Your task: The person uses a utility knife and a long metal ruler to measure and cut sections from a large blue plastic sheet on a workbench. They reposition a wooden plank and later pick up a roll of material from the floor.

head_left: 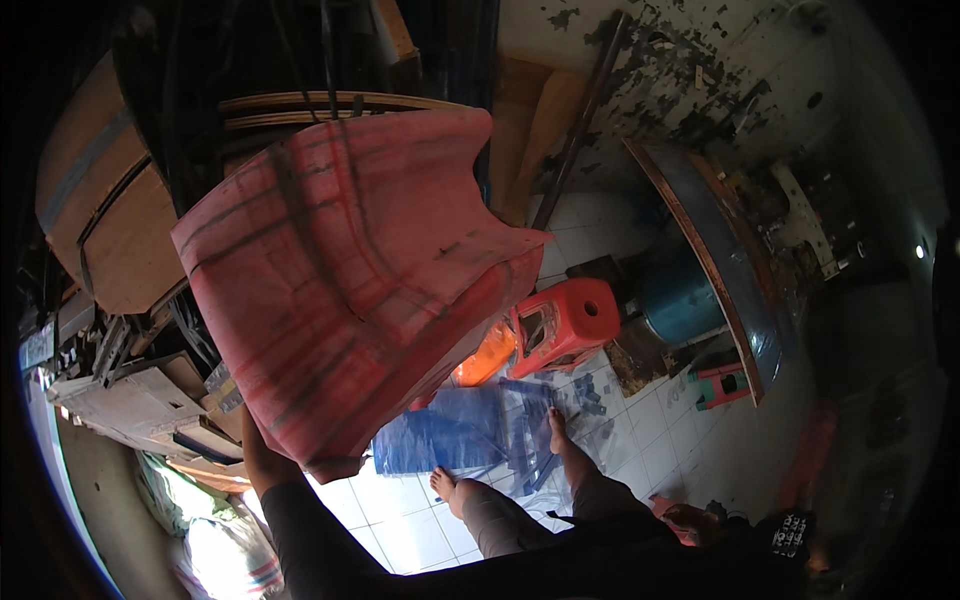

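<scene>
A large curved red panel (pixel 360 260), scuffed and crossed by dark grey streaks, fills the left and middle of the view, tilted above the floor. My left hand (pixel 257 450) grips its lower left edge, and the panel hides the fingers. At the lower right, dim and close to my body, my right hand (pixel 692 520) appears closed around something reddish that I cannot make out. Beyond the panel's right edge stands a red plastic stool (pixel 568 325), with an orange object (pixel 488 355) beside it.
Blue plastic sheeting (pixel 440 430) lies on white tiles by my bare feet. Boards and cardboard (pixel 140 400) crowd the left side, near white sacks (pixel 225 550). On the right are a teal drum (pixel 685 300), a large curved wood-edged panel (pixel 705 250) and a small green-and-red stool (pixel 722 385).
</scene>
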Tool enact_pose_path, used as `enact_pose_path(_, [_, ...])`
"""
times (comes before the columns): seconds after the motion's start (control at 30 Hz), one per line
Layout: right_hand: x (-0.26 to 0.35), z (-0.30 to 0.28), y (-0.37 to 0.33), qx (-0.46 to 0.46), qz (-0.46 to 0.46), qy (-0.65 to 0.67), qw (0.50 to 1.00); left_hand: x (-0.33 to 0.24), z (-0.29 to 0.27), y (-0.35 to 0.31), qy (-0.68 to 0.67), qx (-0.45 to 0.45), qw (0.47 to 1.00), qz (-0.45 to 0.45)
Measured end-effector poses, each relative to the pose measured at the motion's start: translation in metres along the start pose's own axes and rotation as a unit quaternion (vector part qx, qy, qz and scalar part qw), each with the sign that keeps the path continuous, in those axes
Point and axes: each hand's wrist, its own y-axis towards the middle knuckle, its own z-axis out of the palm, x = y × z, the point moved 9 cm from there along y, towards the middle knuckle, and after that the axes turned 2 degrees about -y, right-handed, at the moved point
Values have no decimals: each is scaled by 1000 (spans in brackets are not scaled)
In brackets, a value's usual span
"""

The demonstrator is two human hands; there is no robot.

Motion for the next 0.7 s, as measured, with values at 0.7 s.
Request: enact_pose_path(0.7, [-68,28,-46,34,-59,-33,997,55,-112,23,-172,-202,962,59])
